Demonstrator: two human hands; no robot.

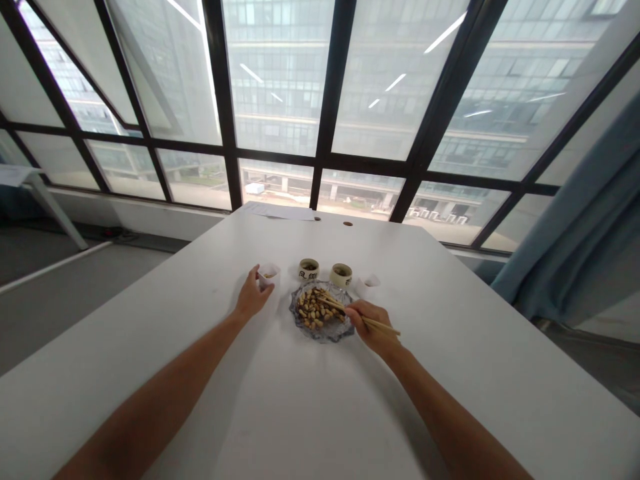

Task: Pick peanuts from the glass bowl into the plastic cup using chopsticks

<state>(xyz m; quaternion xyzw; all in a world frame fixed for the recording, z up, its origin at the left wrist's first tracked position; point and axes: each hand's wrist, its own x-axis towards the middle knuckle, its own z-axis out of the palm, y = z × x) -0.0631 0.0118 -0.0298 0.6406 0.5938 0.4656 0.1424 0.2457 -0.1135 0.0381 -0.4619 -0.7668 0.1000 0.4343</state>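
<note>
My right hand [373, 324] is closed around a pair of wooden chopsticks [380, 325]. Their tips reach into the brown nuts or beans [311, 310] heaped in a clear glass dish [327, 337] with a wavy rim. Whether the tips pinch a piece is too small to tell. At the dish's left, my left hand [253, 293] grips a small white cup [270, 280] between thumb and fingers; a few light bits lie inside it. Behind the dish stand two pale green cups, one [309, 269] with dark characters, the other [341, 275] beside it, both with dark contents.
Another small white cup [369, 285] stands right of the green cups. Papers [280, 212] lie at the far edge of the white table [300, 413], near two round holes. Large windows rise behind, and a blue curtain [575, 220] hangs at the right.
</note>
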